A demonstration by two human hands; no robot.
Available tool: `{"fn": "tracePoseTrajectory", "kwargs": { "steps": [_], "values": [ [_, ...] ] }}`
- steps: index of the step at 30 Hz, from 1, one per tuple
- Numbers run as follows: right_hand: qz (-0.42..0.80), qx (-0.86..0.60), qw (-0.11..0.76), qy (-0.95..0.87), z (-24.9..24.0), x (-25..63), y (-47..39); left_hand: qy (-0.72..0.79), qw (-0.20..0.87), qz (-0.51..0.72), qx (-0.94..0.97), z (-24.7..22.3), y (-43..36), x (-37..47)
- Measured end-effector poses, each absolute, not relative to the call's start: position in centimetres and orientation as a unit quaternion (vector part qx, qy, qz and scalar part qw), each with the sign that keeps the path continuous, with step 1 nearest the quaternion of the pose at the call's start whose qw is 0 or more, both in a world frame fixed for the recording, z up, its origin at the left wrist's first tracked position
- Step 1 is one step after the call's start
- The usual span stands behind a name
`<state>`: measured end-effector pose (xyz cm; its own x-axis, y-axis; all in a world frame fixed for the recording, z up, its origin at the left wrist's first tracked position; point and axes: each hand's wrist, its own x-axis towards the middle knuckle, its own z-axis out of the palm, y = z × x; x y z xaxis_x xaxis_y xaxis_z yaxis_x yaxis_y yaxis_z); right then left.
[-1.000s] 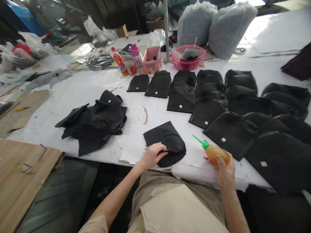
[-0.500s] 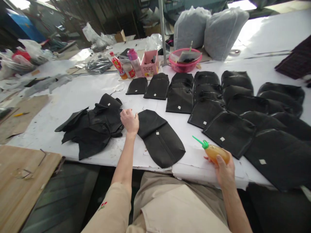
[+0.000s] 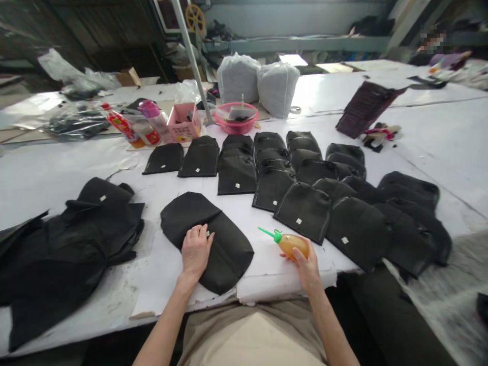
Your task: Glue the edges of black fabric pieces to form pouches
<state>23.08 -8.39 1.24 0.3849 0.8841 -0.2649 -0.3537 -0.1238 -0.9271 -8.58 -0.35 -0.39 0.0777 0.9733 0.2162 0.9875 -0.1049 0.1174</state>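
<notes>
My left hand (image 3: 197, 249) is on a black fabric piece (image 3: 226, 249) with rounded ends, lying flat before me. Its fingers are curled together at a fold in the piece, beside a small white tag (image 3: 208, 233); the palm side is hidden. In my right hand (image 3: 308, 267) is a squeeze bottle (image 3: 295, 246) of amber liquid, held tilted just above the table, its thin green nozzle (image 3: 269, 232) pointing left towards the piece. A loose heap of black pieces (image 3: 72, 239) spreads to the left. Overlapping rows of black pieces (image 3: 305, 203), several with white tags, lie to the right.
Along the back stand a red-labelled drink bottle (image 3: 121, 124), a purple-capped bottle (image 3: 154, 119), a pink box (image 3: 183, 123) and a pink basin (image 3: 236, 119), near a metal pole (image 3: 190, 56). Behind are grey bulky bags (image 3: 277, 89). A dark folded item (image 3: 362, 109) stands at right.
My left hand has moved from between the heap and the single piece onto that piece. The view has swung right. My right hand still holds the bottle.
</notes>
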Motion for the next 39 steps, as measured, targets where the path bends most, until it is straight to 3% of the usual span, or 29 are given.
{"fn": "tracePoseTrajectory", "kwargs": {
  "steps": [10, 14, 23, 26, 29, 33, 39],
  "values": [
    [0.516, -0.542, 0.621, -0.233, 1.1, 23.2, -8.7, -0.669, 0.08, -0.066, -0.736, -0.1, 2.8, -8.8],
    [0.517, -0.529, 0.631, -0.232, 1.2, 23.2, -8.7, -0.661, 0.085, -0.102, -0.738, 0.8, 2.7, -9.0],
    [0.526, -0.491, 0.67, -0.185, 1.0, 23.8, -8.6, -0.633, -0.148, -0.353, -0.673, 11.7, -1.4, -9.5],
    [0.524, -0.497, 0.668, -0.178, 0.6, 24.0, -8.6, -0.583, -0.245, -0.327, -0.703, 11.0, 0.8, -8.0],
    [0.52, -0.5, 0.666, -0.191, 0.3, 24.1, -8.6, -0.523, -0.313, -0.248, -0.753, 6.7, 4.2, -6.6],
    [0.517, -0.504, 0.66, -0.207, 0.3, 24.1, -8.6, -0.517, -0.241, -0.115, -0.813, 2.1, 7.0, -5.5],
    [0.482, -0.567, 0.628, -0.229, 0.9, 23.3, -7.9, -0.505, -0.086, -0.092, -0.854, 2.7, 5.8, -3.8]
  ]
}}
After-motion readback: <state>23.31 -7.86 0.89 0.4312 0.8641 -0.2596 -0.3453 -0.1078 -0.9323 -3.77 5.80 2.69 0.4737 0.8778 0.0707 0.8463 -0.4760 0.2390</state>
